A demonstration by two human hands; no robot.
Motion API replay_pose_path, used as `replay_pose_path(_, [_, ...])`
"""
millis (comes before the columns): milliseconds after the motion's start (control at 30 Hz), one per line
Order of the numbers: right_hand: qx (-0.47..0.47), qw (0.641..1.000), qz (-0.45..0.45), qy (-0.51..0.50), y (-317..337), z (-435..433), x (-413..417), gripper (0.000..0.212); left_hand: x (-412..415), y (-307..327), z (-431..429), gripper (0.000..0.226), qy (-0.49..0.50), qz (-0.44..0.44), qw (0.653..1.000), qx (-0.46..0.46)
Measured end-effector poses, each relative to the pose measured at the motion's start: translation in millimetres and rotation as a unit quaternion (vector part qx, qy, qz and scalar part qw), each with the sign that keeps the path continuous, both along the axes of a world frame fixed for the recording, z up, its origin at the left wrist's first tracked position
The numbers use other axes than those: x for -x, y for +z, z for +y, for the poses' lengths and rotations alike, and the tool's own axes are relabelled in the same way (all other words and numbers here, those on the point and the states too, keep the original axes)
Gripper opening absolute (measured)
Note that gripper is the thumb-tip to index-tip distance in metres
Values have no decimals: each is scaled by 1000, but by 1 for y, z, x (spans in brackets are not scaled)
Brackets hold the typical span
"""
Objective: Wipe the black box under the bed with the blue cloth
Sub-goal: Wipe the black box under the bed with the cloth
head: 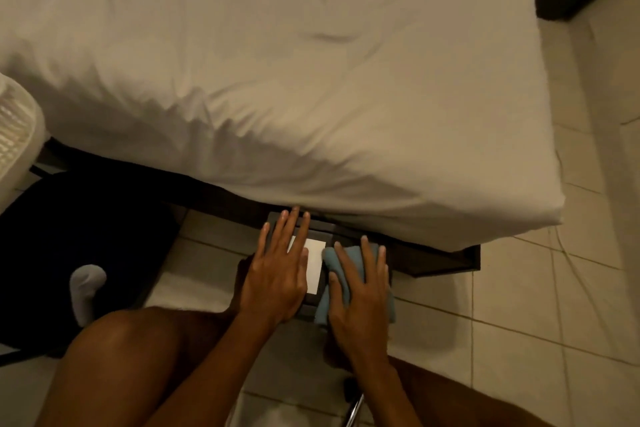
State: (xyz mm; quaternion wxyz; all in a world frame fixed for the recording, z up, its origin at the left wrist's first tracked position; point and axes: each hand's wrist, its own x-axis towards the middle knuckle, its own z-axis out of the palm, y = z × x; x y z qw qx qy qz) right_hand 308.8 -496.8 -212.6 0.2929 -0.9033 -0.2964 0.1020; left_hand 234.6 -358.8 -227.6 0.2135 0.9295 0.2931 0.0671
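The black box [320, 230] lies on the tiled floor, its far end tucked under the edge of the bed [277, 62]. A white label [316, 263] shows on its top. My left hand [277, 270] lies flat on the left half of the lid, fingers spread and pointing toward the bed. My right hand [360, 291] presses flat on the folded blue cloth [330, 305], which covers the right half of the lid and hangs over its near right corner.
A white sheet covers the mattress above a dark bed frame [443, 258]. A dark bag or cushion [79, 236] with a white sock [85, 289] on it lies at left. My bare knees fill the bottom. A chrome leg [355, 409] stands near my right arm.
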Motion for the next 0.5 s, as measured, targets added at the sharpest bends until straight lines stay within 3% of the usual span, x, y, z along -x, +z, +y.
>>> replay_pose_path(100, [-25,997,13,-72,9,35,-19,48,0,-1,0,57,-4,-3,1000,-9])
replay_pose_path(233, [-32,999,-7,-5,3,21,4,50,1,1,0,57,1,-9,1000,1])
replay_pose_path(367, [-33,998,2,-45,9,44,-24,46,-1,2,1,57,1,-4,1000,4])
replay_pose_path(500, [-40,999,-13,-12,3,33,-3,49,-1,1,1,57,0,-11,1000,8])
